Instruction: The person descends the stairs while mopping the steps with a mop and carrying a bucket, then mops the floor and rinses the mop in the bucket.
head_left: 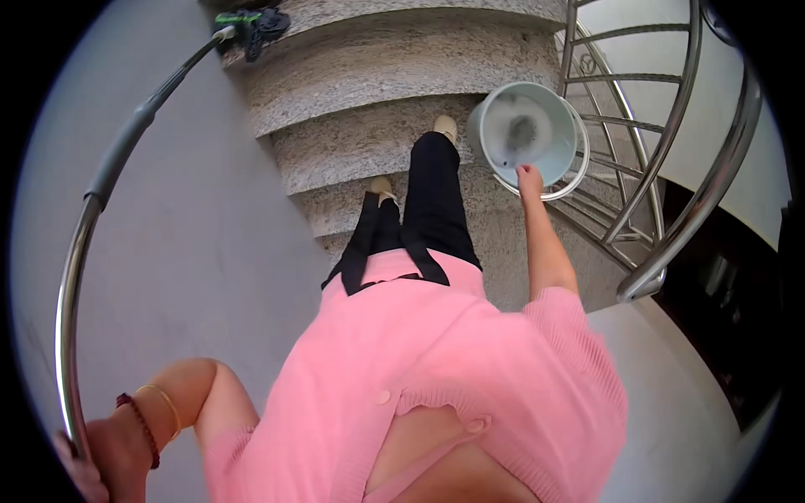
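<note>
At the lower left, my left hand (105, 453) is closed around the metal pole of a mop (122, 163). The pole runs up along the wall, and its dark, stringy head (262, 32) lies at the left end of an upper step. My right hand (528, 180) reaches forward with its fingers closed at the near rim of a pale blue bucket (553, 163). Foamy, greyish water (518, 130) fills the bottom of the bucket. Its white handle (580, 172) hangs down around the near right side.
Speckled stone steps (352, 151) curve upward ahead, with my feet on two of them. A metal railing (679, 142) stands close to the bucket on the right. The grey wall (184, 235) borders the stairs on the left.
</note>
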